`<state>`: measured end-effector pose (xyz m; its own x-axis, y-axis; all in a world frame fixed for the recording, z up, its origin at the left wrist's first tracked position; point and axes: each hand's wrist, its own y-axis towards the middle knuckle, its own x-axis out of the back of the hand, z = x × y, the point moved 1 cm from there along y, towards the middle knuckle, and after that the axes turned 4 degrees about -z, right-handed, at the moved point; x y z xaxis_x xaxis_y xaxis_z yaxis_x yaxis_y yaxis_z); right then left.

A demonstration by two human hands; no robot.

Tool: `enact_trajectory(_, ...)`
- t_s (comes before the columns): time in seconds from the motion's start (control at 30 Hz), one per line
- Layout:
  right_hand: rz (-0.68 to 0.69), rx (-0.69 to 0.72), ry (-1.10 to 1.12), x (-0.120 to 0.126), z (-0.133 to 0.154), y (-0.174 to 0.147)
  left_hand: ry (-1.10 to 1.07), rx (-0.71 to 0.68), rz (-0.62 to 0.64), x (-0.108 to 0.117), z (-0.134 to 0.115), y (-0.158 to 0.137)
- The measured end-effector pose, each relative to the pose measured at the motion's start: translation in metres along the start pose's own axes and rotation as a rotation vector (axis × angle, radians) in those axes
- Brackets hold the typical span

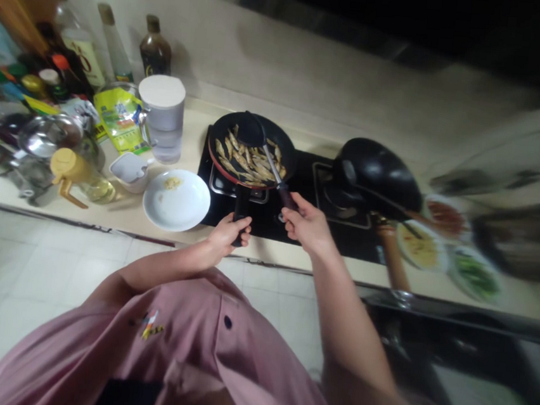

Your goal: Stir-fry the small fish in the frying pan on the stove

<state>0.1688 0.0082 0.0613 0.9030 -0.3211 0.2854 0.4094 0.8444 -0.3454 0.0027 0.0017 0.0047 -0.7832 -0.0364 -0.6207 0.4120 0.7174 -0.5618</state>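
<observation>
My left hand (228, 235) is wrapped round the black handle of a frying pan (280, 137), which sits on the left burner of a black gas stove (300, 215). Many small browned fish-like pieces (243, 158) are spread in the pan. My right hand (307, 224) grips the dark handle of a spatula (272, 163) with a metal shaft. Its black head lies over the far part of the pan, covering some of the pieces. Just left of the stove is a white plate (177, 203) with a little chopped yellowish food on it.
A black wok (378, 175) with a wooden handle rests on the right burner. Plates of chopped ingredients (473, 273) stand right of it, blurred. On the left are a lidded pitcher (163, 119), an oil bottle (84, 178), a white container (130, 171) and several sauce bottles (155, 48).
</observation>
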Motion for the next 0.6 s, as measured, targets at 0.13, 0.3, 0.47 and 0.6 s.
enact_trajectory(0.13,-0.010,-0.012,-0.038,-0.004,0.002,0.006,-0.023,0.006,0.002,-0.001,-0.001,-0.002)
enact_trajectory(0.3,-0.023,-0.008,-0.109,-0.001,0.008,0.011,-0.001,0.000,-0.002,0.001,0.001,0.000)
enact_trajectory(0.47,0.016,-0.003,-0.086,-0.001,0.014,0.010,0.003,-0.002,-0.002,0.002,0.002,0.002)
enact_trajectory(0.6,0.028,-0.034,-0.029,-0.001,0.017,0.008,-0.006,0.003,-0.002,0.001,0.001,0.002)
